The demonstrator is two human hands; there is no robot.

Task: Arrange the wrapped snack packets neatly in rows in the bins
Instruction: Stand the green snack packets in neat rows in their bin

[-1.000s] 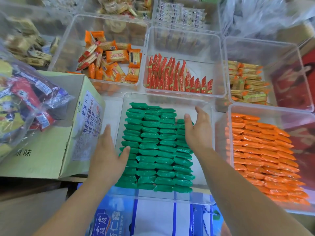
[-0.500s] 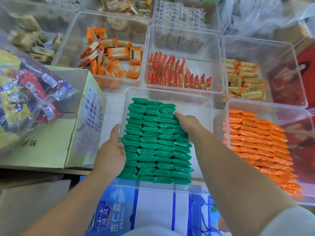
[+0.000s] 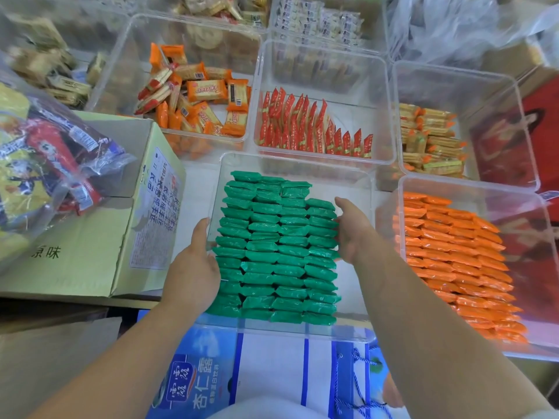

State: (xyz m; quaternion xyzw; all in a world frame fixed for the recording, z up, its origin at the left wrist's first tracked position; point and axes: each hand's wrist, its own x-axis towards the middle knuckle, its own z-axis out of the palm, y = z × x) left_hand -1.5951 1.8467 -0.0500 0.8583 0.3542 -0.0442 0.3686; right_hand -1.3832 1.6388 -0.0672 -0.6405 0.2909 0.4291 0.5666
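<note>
Left hand (image 3: pixel 193 269) hides left edge of green packets (image 3: pixel 279 246)

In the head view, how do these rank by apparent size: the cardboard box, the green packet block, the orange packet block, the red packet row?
1. cardboard box
2. green packet block and orange packet block: about alike, not ranked
3. red packet row, smallest, though farther from the camera

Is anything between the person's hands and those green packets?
Nothing for the right hand: it touches the green packets inside the clear bin. The left hand is at the bin's left wall; whether that wall separates them is unclear.
</note>
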